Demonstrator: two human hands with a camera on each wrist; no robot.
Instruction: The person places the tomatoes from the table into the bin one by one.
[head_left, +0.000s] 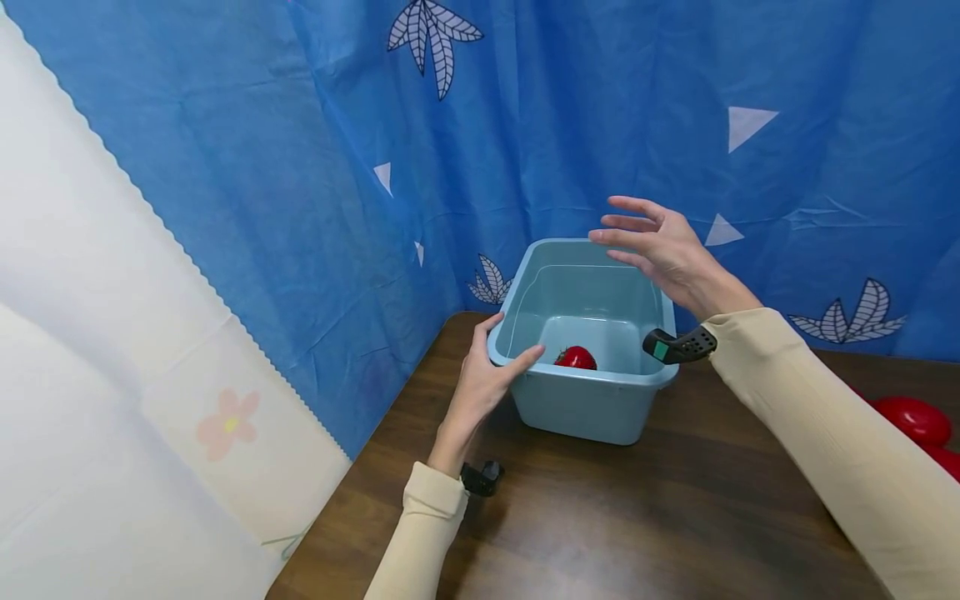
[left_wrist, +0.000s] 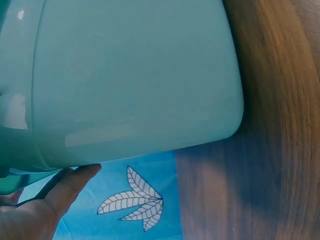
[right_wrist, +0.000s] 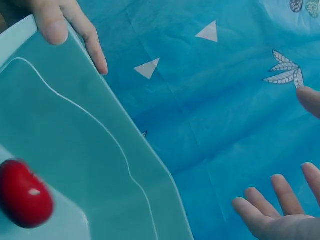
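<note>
— Behind everything we see the blue curtain [head_left: 570,108] with its leaf and triangle prints, and below it the dark wooden table [head_left: 637,525]. What sits on it?

— At the table's back corner, a pale blue plastic tub [head_left: 585,408], upright, close against the curtain. We judge it stiff and light, though its smooth glossy walls look a bit slippery; the rolled rim is the best place to take hold.

— And our hands?

— Our left hand [head_left: 487,379] grips the tub's near left corner, thumb hooked over the rim and the fingers round the outside. Our right hand [head_left: 660,246] hovers above the far right rim, fingers spread and nearly straight, holding nothing.

— Anything inside?

— One small red fruit [head_left: 576,358], glossy, resting on the tub's floor near the front wall. It looks smooth and light; we can't tell whether it's real or plastic. More red things [head_left: 915,421] lie at the table's right edge.
</note>
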